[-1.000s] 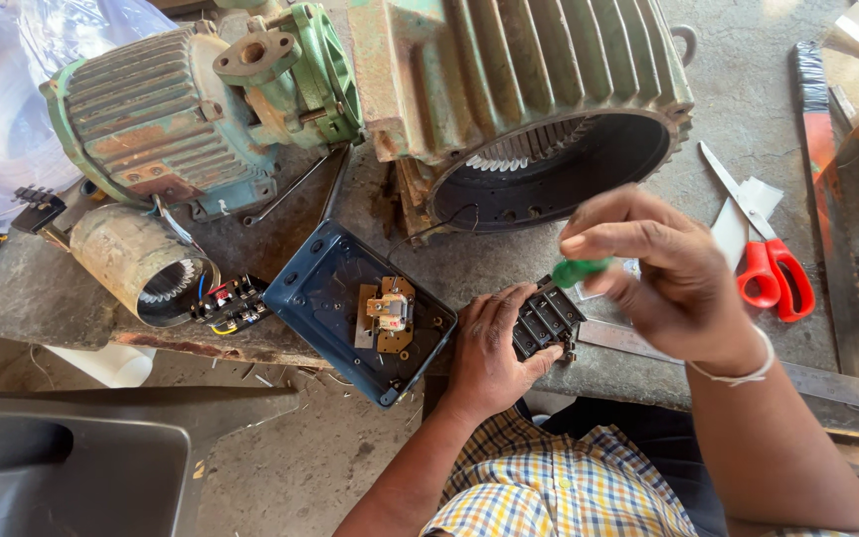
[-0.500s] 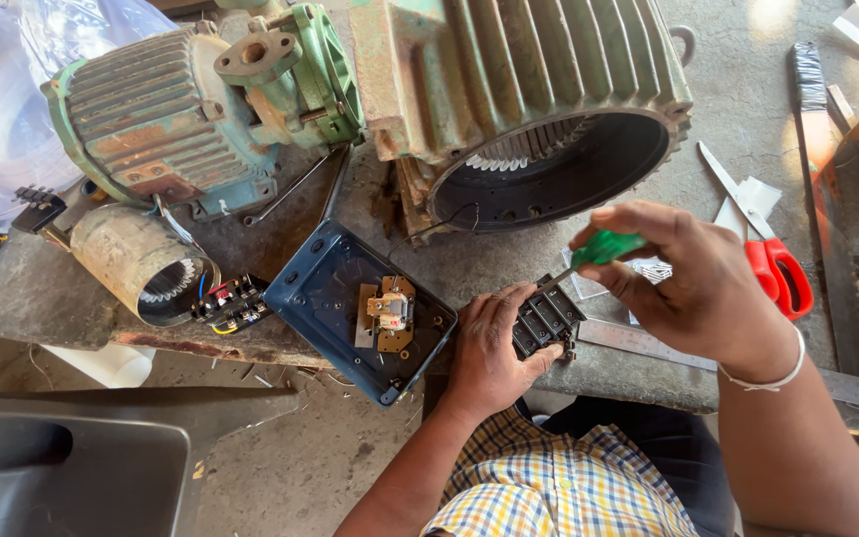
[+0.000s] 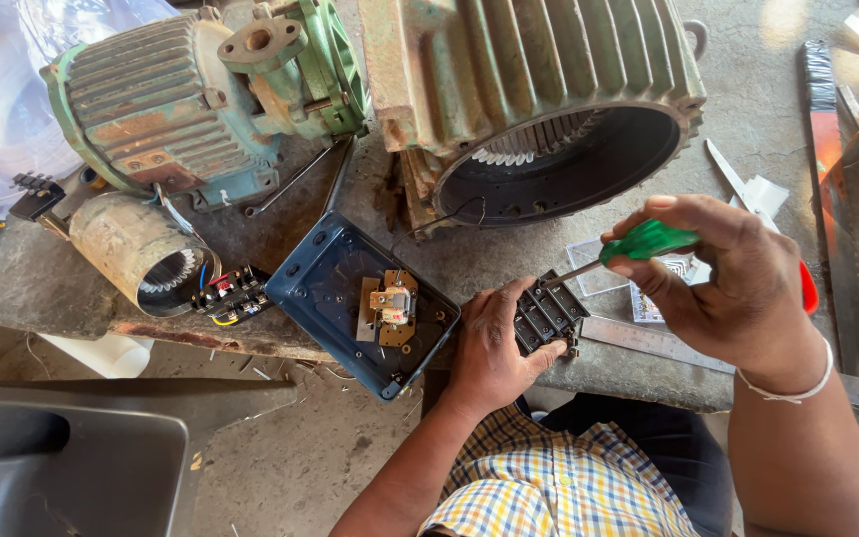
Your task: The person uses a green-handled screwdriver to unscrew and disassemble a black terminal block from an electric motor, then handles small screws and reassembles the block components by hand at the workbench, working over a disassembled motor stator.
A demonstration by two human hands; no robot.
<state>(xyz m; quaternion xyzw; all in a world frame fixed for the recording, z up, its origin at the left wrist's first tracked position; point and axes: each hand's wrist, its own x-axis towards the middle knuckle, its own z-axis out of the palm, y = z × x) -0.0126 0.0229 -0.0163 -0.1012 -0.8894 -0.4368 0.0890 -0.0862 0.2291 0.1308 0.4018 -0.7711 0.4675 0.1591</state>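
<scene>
A person sits at a stained concrete workbench (image 3: 768, 109), seen from above. The left hand (image 3: 494, 348) is closed around a small black ribbed electrical block (image 3: 549, 313), holding it at the near edge of the bench, close to the person's checked shirt (image 3: 559, 487). The right hand (image 3: 728, 283) grips a green-handled screwdriver (image 3: 643, 242); its thin metal shaft slants down and left, and the tip meets the top of the black block.

Just left of the left hand lies an open dark blue box cover (image 3: 335, 288) with a small brass-coloured fitting (image 3: 393, 306) inside it. Farther left, a short grey motor stator tube (image 3: 136, 249) lies on its side, with a black terminal part with coloured wires (image 3: 231, 293) beside it. At the far side of the bench stand a large, rusty, finned motor housing (image 3: 539, 80) with its round opening facing the person, and a smaller green finned motor (image 3: 166, 104) to its left. A steel ruler (image 3: 653, 343) lies under the right hand, and a red scissor handle (image 3: 808, 288) peeks out behind it.
</scene>
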